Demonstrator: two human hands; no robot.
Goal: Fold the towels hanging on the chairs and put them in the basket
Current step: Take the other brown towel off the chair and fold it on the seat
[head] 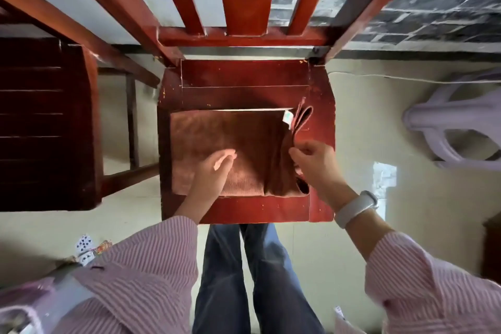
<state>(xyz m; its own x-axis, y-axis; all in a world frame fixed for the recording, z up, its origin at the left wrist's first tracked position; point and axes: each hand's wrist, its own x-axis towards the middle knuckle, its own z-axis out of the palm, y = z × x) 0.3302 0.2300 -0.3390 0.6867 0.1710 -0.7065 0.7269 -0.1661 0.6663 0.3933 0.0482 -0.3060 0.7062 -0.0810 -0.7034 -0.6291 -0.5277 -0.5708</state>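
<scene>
A brown towel (230,141) lies partly folded on the seat of a red wooden chair (244,76) right in front of me. My left hand (214,171) rests flat on the towel's middle with fingers straight. At the towel's right edge my right hand (314,160) pinches the cloth, and that edge stands up in a loop with a small white label (288,118) showing. The basket is nowhere in the frame.
A dark wooden chair (46,122) stands at the left. A pale plastic stool (458,122) lies at the right on the tiled floor. Playing cards (86,248) lie on the floor at lower left. My legs stand close against the chair's front edge.
</scene>
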